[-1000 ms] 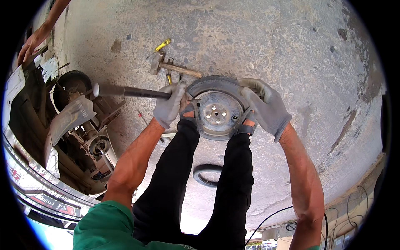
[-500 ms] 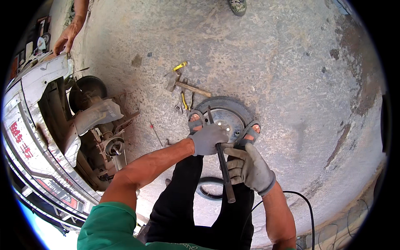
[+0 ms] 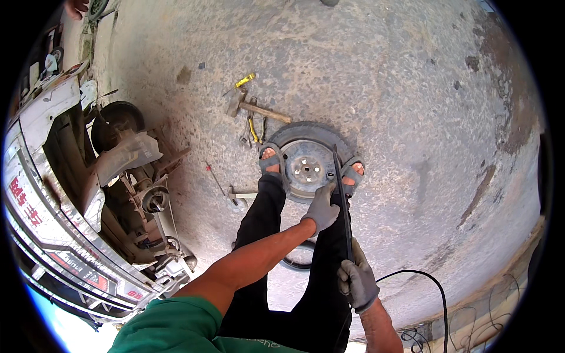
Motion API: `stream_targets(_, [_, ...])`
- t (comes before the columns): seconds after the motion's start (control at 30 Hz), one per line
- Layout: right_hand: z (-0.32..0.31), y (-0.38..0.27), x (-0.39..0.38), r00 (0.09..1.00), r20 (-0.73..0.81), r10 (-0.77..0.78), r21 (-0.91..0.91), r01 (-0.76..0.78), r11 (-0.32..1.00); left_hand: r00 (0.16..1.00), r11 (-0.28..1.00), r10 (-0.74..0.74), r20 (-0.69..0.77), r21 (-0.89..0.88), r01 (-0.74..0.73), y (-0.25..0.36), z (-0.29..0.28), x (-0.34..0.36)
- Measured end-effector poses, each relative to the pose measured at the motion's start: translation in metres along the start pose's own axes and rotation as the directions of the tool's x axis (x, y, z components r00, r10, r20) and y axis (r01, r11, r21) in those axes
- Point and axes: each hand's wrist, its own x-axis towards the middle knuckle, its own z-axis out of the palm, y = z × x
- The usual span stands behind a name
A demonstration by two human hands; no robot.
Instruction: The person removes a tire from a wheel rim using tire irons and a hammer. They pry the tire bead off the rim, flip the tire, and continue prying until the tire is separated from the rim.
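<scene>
My right hand (image 3: 358,281), in a grey work glove, is closed around the lower end of a long dark pry bar (image 3: 346,226). The bar slants up over the right side of a small wheel. Just left of the bar is my gloved left hand (image 3: 322,210), its fingers and thumb apart; whether it touches the bar is hard to tell. The wheel lies flat between my sandalled feet, with a black tire (image 3: 312,130) around a grey metal rim (image 3: 300,154). Bolt holes show around the rim's centre.
A wooden-handled hammer (image 3: 268,112), yellow-handled screwdriver (image 3: 246,80) and pliers (image 3: 253,129) lie beyond the wheel. Another hammer (image 3: 242,195) is left of my leg. A tipped vehicle (image 3: 70,235) fills the left side. A black ring (image 3: 300,259) lies between my legs; a hose (image 3: 438,285) curves at right.
The bar has moved right and turned more upright. My right hand has shifted down to its lower end, while my left has come off its grip. Another person's hand has withdrawn toward the upper left.
</scene>
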Motion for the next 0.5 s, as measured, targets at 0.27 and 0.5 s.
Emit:
stream_targets(0.27, [-0.007,0.005,-0.001,0.998,0.057,0.016,0.208,-0.027,0.978,0.808,0.137,-0.415,0.419,-0.849,0.511,0.011,0.050,0.010])
stream_targets(0.5, [-0.011,-0.004,-0.007,0.996,-0.003,0.093,0.253,-0.089,0.963,0.799,0.156,-0.463,0.385,-0.851,0.501,0.003,0.066,0.018])
